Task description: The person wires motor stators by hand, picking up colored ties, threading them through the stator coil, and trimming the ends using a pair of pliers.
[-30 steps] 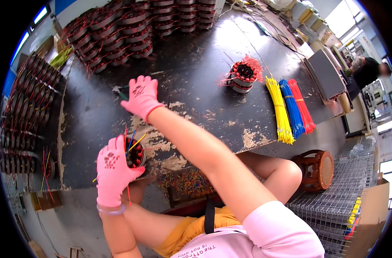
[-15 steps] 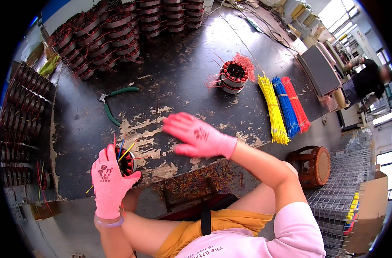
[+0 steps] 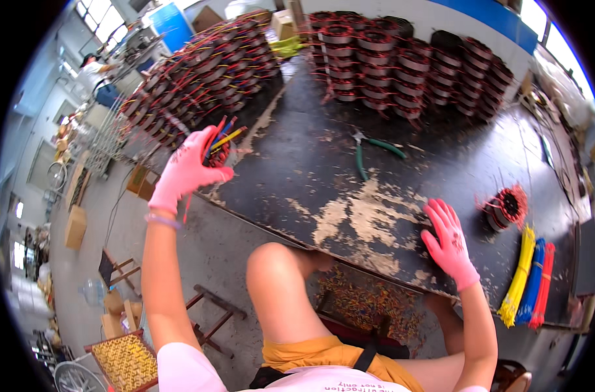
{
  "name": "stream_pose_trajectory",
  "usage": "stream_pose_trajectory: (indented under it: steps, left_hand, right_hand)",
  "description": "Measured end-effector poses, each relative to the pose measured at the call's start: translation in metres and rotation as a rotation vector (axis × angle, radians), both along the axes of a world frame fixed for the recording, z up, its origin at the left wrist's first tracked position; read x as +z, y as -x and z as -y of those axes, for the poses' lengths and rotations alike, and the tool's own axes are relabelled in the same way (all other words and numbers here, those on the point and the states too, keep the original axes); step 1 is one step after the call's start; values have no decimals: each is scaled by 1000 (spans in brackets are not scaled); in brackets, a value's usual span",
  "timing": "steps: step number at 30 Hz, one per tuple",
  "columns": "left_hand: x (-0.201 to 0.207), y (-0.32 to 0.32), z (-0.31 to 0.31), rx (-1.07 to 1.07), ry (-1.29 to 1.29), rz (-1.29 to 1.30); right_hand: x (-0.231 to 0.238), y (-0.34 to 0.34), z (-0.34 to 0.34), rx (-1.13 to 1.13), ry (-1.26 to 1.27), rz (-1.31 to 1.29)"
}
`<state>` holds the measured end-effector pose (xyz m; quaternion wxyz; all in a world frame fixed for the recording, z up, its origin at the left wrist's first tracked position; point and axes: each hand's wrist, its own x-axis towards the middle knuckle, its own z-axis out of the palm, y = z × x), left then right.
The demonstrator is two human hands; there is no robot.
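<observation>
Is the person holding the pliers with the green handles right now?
No, the green-handled pliers lie on the dark table, apart from both the left hand and the right hand.

Two gloves point(image 3: 188, 168), three wire bundles point(image 3: 531, 281)

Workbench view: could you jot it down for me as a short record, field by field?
left hand: grips a wound coil ring with red, blue and yellow wires
right hand: open, on or just above the bench
pliers: green-handled, lying open on the bench
wire bundles: yellow, blue and red, side by side at right
small coil stack: just beyond the bundles
tall coil stacks: at the back and left
</observation>
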<state>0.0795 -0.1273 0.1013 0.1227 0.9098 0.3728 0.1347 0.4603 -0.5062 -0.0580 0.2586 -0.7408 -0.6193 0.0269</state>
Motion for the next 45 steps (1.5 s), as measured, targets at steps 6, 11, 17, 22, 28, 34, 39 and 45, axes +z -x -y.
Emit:
stream_pose_trajectory:
  steps: [6,11,17,22,28,34,39,45]
  left_hand:
    - [-32,102,-116,228,114,84]
    - [-77,91,-142,202,264,101]
    - [-94,82,-140,187,247,144]
    - [-94,85,-137,205,127,-79]
    - [-95,76,-131,289,67,-202]
    - [-104,84,-146,138,-144,-150]
    - [-91,38,-116,33,-555,86]
    - [-73,-109,62,-414,-374,154]
  right_hand:
    - [-9,29,-8,-19,68,-4]
    - [-4,24,-6,-51,106,22]
    - [-7,23,-6,-57,117,32]
    - [-9,26,-8,-42,121,36]
    - [-7,32,-9,-51,104,49]
    - [9,16,3,-81,-91,169]
    - [57,-97,68,-551,-191,494]
    - [41,-147,84,-391,126,521]
